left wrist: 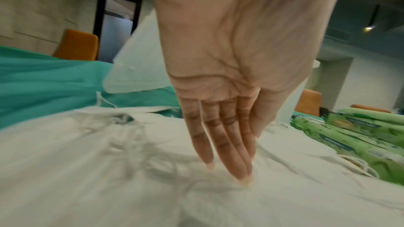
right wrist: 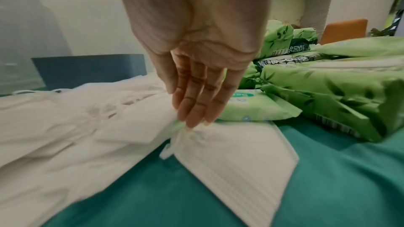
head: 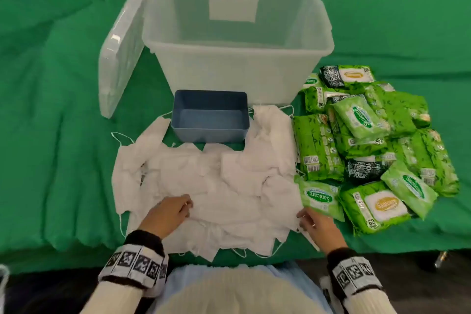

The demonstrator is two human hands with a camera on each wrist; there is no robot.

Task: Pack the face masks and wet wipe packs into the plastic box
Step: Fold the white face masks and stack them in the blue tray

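A loose heap of white face masks [head: 204, 186] lies on the green cloth near the table's front edge. My left hand [head: 175, 209] rests on the heap's near left part, its straight fingers [left wrist: 227, 153] touching the masks [left wrist: 109, 170]. My right hand [head: 309, 219] is at the heap's right edge, its straight fingertips [right wrist: 192, 115] touching a mask [right wrist: 229, 158]. Green wet wipe packs [head: 369, 140] are piled to the right. The clear plastic box [head: 237, 33] stands open and empty behind them.
A small blue tray [head: 210, 115] sits between the box and the masks. The box's clear lid [head: 122, 41] leans against its left side. Green cloth [head: 51, 109] covers the table. Orange chairs [left wrist: 76, 44] stand behind the table.
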